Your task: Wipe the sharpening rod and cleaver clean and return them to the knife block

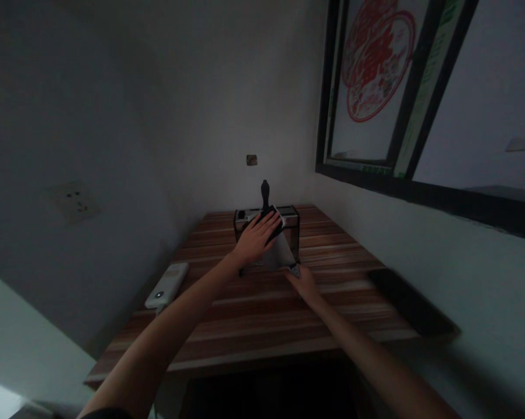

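In the middle of the table, my right hand (304,282) is closed around the grip of a broad-bladed knife, likely a cleaver; its pale blade (276,254) slants up and left. My left hand (256,237) lies over a black piece with a light edge (273,216) at the blade's upper end, fingers together and bent across it. Whether that piece is a cloth or a cover I cannot tell, and my thumb is hidden. Just behind stands a dark-framed rack (294,216), partly covered by my hands. A black handle (265,194) rises upright at the rack.
A white device, perhaps a power bank (169,285), with a cable lies at the left of the wood-striped table (227,326). A flat black object (413,302) rests along the right edge. Walls close in on both sides; a framed window (362,157) is at right, a socket (74,201) at left.
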A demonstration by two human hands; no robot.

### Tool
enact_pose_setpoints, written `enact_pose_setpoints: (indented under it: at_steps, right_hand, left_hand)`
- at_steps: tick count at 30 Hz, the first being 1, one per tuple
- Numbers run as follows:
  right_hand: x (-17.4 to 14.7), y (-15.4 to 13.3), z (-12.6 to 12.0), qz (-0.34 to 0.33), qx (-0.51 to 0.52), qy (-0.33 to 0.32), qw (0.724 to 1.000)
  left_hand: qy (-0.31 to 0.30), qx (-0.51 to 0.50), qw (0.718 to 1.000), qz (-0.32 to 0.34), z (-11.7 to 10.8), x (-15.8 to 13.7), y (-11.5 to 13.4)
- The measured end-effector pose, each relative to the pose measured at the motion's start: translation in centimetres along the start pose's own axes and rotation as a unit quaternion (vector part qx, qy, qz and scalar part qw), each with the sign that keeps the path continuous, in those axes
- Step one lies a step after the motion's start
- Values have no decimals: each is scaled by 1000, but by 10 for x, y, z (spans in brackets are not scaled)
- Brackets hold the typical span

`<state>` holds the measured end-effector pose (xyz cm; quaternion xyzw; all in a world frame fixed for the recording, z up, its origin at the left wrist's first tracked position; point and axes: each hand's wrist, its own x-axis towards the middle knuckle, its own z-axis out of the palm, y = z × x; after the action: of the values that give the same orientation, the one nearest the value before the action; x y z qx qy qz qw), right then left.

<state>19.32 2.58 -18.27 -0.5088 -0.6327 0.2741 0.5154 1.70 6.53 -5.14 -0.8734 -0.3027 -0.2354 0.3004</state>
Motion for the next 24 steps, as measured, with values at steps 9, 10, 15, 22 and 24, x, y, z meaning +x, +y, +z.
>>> enact_pose_setpoints:
  at_steps: [9,10,15,22,24]
  right_hand:
    - [-1,-3,-1,0,2,-5,1000]
    - [-1,-4,-1,2,4,-6,1000]
    - [-2,-4,-1,16,18,-6,1000]
    - [0,2,4,30,34,26,999]
    - [-1,3,4,46,39,19,998]
  left_hand:
    - [-29,-21,999,40,9,-21,29]
    - [-33,-24,998,49,10,-24,33]
    - [-48,-46,994,92,18,-41,59]
    - [-59,-51,992,99,24,-48,76]
    - [-57,-52,992,100,24,-48,75]
